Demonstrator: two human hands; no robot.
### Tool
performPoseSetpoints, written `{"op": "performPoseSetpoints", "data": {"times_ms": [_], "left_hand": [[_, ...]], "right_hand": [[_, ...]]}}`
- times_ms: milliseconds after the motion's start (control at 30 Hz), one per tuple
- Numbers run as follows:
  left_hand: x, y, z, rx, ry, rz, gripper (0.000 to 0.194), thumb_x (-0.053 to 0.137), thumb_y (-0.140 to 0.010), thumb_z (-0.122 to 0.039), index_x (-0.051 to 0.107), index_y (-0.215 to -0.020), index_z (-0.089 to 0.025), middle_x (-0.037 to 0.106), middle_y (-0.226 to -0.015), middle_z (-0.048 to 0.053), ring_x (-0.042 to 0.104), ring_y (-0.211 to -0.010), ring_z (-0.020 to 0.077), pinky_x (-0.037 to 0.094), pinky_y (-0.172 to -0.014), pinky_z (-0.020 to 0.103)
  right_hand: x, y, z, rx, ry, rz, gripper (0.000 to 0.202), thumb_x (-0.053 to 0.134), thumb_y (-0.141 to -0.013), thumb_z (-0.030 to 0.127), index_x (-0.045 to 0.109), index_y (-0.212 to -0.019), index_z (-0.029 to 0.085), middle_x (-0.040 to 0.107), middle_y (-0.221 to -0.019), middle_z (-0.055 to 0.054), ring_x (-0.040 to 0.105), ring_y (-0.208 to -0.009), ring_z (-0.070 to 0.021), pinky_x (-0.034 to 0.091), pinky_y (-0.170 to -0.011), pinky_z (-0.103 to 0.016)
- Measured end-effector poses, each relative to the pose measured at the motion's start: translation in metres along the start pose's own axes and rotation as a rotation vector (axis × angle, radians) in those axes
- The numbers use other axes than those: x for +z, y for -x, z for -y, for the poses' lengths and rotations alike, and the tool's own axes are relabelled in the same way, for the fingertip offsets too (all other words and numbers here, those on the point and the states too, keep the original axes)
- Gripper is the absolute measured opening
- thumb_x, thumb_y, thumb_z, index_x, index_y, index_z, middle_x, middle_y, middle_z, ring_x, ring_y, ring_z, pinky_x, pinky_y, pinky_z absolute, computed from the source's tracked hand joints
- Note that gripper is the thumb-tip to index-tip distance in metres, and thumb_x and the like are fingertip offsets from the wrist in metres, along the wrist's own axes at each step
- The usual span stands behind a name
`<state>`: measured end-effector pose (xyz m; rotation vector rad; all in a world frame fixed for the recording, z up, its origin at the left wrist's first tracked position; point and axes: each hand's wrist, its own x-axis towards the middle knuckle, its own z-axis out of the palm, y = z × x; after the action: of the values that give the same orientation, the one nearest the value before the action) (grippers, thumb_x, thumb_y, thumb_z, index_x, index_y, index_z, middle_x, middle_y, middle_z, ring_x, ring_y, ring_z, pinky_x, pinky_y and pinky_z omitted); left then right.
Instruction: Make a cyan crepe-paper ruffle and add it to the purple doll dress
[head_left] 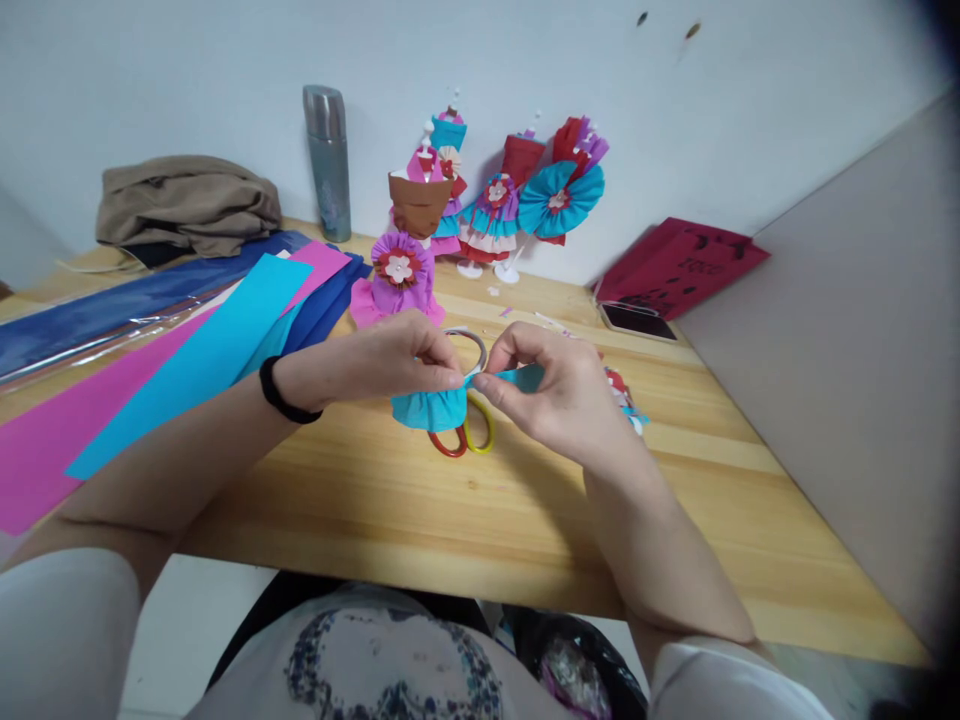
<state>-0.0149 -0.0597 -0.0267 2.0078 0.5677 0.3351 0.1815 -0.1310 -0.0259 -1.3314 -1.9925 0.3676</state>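
Over the bench (pixel 360 510), your left grip (pixel 412 352) is pinching the gathered turquoise strip (pixel 431 409) between thumb and finger, and right beside it your right grip (pixel 551 385) is clamping on that same strip! The ruffled part is hanging below your left grip, while a flatter length is showing inside your right. Beneath the two, the red-and-yellow scissor handles (pixel 450 454) are lying. Beyond your left grip, a paper dress (pixel 405 265) with a purple rosette is standing; farther left, pink and blue sheets (pixel 199 355) are spreading out.
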Motion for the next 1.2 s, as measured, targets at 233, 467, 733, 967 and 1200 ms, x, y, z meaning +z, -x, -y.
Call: {"op": "performPoseSetpoints", "data": {"times_ms": [233,467,733,967,1200], "left_hand": [[0.007,0.003,-0.005,0.047,-0.197,-0.052,0.029,0.056,-0.084,-0.023,0.052,-0.057,-0.015,0.034,-0.052,-0.003,0.032,-0.052,0.0083,0.02,-0.048,0.025],[0.001,0.0,-0.002,-0.003,-0.019,0.06,0.031,0.054,-0.087,-0.023,0.052,-0.057,-0.015,0.041,-0.052,-0.003,0.034,-0.051,0.0076,0.025,-0.049,0.023],[0.002,-0.008,0.011,-0.111,0.403,0.177,0.029,0.071,-0.075,-0.033,0.057,-0.06,-0.013,0.05,-0.056,-0.001,0.042,-0.056,0.0089,0.038,-0.056,0.022],[0.005,-0.009,0.008,-0.199,0.388,-0.009,0.017,0.065,-0.079,-0.024,0.064,-0.071,-0.009,0.056,-0.06,0.0,0.047,-0.059,0.009,0.035,-0.057,0.02],[0.009,-0.004,0.01,-0.082,0.247,0.201,0.045,0.074,-0.078,-0.053,0.059,-0.062,-0.013,0.052,-0.052,-0.001,0.043,-0.046,0.0073,0.034,-0.043,0.02]], "right_hand": [[-0.001,-0.002,-0.004,-0.008,-0.086,0.173,0.002,0.06,-0.079,0.02,0.062,-0.079,0.02,0.066,-0.07,0.001,0.058,-0.066,-0.016,0.043,-0.065,-0.03],[-0.002,-0.012,-0.015,0.066,-0.345,0.283,0.009,0.065,-0.073,0.026,0.059,-0.07,0.02,0.059,-0.061,0.003,0.052,-0.056,-0.0119,0.042,-0.057,-0.027],[-0.007,-0.013,-0.015,0.015,-0.302,0.312,0.011,0.066,-0.075,0.029,0.06,-0.071,0.021,0.06,-0.064,0.002,0.053,-0.059,-0.0128,0.043,-0.057,-0.026],[-0.001,-0.016,-0.026,-0.012,-0.303,0.39,0.011,0.067,-0.074,0.029,0.06,-0.072,0.02,0.061,-0.065,0.002,0.054,-0.061,-0.0128,0.045,-0.058,-0.026],[0.0,-0.019,-0.03,0.131,-0.461,0.472,0.031,0.078,-0.07,0.042,0.06,-0.076,0.018,0.051,-0.056,0.007,0.042,-0.048,-0.0072,0.034,-0.048,-0.021]]}}
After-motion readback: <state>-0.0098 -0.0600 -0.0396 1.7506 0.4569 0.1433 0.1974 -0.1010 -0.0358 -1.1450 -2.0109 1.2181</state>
